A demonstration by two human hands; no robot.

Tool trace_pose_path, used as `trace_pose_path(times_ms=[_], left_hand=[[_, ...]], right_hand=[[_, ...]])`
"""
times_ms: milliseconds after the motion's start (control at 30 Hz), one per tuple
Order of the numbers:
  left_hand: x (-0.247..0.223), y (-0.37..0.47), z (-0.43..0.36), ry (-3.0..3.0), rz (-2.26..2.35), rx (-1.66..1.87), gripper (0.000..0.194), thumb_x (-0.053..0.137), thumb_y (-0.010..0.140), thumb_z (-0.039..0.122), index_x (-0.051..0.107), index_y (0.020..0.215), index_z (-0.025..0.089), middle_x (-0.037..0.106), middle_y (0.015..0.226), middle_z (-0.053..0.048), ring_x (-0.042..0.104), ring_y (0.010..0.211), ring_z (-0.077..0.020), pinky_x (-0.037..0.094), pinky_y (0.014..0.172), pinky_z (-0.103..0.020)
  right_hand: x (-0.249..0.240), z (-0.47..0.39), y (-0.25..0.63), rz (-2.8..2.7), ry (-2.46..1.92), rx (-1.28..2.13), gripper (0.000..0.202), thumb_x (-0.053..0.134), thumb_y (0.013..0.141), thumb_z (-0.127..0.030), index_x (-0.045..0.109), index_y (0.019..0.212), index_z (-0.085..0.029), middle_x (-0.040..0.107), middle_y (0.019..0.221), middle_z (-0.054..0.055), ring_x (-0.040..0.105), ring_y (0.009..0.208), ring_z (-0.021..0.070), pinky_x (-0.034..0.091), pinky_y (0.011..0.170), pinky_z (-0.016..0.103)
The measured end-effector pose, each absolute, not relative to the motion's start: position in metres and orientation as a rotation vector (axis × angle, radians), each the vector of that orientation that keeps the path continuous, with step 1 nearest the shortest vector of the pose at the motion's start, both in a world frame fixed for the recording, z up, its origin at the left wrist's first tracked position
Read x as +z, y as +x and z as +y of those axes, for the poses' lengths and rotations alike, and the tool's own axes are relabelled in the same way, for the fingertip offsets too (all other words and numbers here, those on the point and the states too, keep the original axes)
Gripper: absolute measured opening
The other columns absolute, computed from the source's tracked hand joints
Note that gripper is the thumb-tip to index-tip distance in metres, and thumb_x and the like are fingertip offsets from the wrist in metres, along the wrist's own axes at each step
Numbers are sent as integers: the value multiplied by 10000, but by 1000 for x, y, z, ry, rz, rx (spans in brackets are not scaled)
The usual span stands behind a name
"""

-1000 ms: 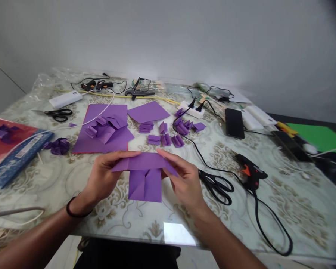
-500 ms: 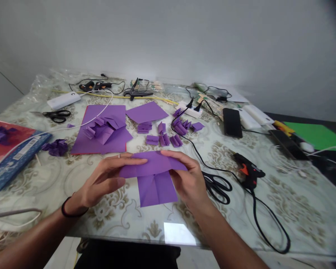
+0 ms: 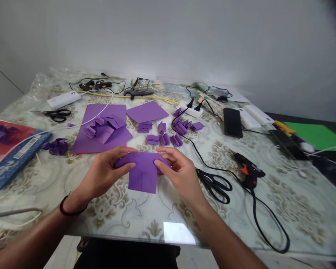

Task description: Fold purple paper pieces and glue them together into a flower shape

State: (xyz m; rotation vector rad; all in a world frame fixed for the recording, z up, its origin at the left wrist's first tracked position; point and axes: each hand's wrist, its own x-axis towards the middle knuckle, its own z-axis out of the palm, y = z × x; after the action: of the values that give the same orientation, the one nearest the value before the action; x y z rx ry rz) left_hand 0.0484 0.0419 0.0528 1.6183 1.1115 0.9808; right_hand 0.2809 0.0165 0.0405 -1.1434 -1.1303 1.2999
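Observation:
A creased piece of purple paper [image 3: 142,168] is held up between my two hands over the near part of the table. It has a wide upper band and a narrower square flap hanging below, with a crease down its middle. My left hand [image 3: 108,170] pinches the band's left side, thumb in front and fingers behind. On the right side my right hand [image 3: 179,172] grips it the same way. Beyond the hands lie small folded purple pieces [image 3: 164,139] and purple sheets [image 3: 100,110] with more folded paper on top.
Black-handled scissors [image 3: 217,186] and a hot glue gun [image 3: 249,172] with its black cord lie at the right. A phone [image 3: 232,122] and a white power strip [image 3: 189,109] are behind. Crumpled purple paper [image 3: 57,146] and a blue packet [image 3: 19,158] sit at the left.
My thumbs have come to the front of the paper, and both hands have shifted slightly left with it. The paper's upper band has tilted, and its lower flap looks shorter.

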Motion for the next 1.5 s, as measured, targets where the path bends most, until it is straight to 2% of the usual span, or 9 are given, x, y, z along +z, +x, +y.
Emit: trace_pose_path(times_ms=[100,233,300,433,700,933,1133,1333,1500], left_hand=[[54,47,43,1486,1118,900,403,852,864,356,796,1242,228,822,819,1,750,702,-165,587,617,-229],[58,46,46,1477,1161,837,223,821,882,419,850,891,198,836,824,-27,742,687,-158,572,617,-214],[59,46,47,1509,1171,827,206,823,875,405,849,844,202,828,789,-20,717,659,-145,531,583,-197],[58,46,47,1502,1188,826,200,834,857,413,869,850,216,839,814,-23,706,678,-143,506,597,-198],[58,46,45,1393,1207,902,191,883,820,420,892,803,231,860,839,-31,742,728,-176,558,674,-240],[51,42,46,1336,1234,911,245,906,822,459,908,982,274,881,1019,-49,823,960,-281,658,849,-349],[58,44,47,1523,1310,903,245,872,829,481,908,982,294,870,1091,-36,824,1038,-304,663,864,-339],[57,41,50,1565,1117,683,269,820,891,470,895,1030,252,878,1020,-47,808,903,-241,618,755,-275],[61,45,47,1695,1120,568,252,806,902,434,868,872,191,812,784,-24,696,662,-165,494,587,-232]], right_hand=[[40,18,282,-1139,-1170,1303,338,854,849,-384,768,1148,-254,769,862,-3,744,726,169,658,672,298],[38,20,286,-1195,-1246,1276,333,870,826,-419,821,1099,-234,791,872,18,743,756,174,621,706,296],[37,20,287,-1221,-1282,1252,288,861,834,-457,846,1012,-231,805,871,29,730,766,173,587,708,290],[35,21,286,-1235,-1291,1230,248,838,848,-470,851,865,-223,820,856,37,711,746,172,552,706,294],[39,19,285,-1275,-1317,1161,216,844,826,-445,864,831,-230,819,808,35,697,704,182,542,670,306],[42,19,289,-1331,-1319,1127,207,817,850,-437,877,843,-239,828,816,41,707,711,199,550,661,315],[42,19,291,-1336,-1313,1118,216,818,858,-440,877,849,-232,816,799,37,689,690,188,528,640,301],[45,19,293,-1389,-1294,1138,241,787,895,-432,848,855,-203,788,766,33,655,657,167,501,613,286],[50,16,289,-1529,-1258,1149,180,761,921,-380,836,918,-216,788,769,15,680,666,165,527,635,282]])
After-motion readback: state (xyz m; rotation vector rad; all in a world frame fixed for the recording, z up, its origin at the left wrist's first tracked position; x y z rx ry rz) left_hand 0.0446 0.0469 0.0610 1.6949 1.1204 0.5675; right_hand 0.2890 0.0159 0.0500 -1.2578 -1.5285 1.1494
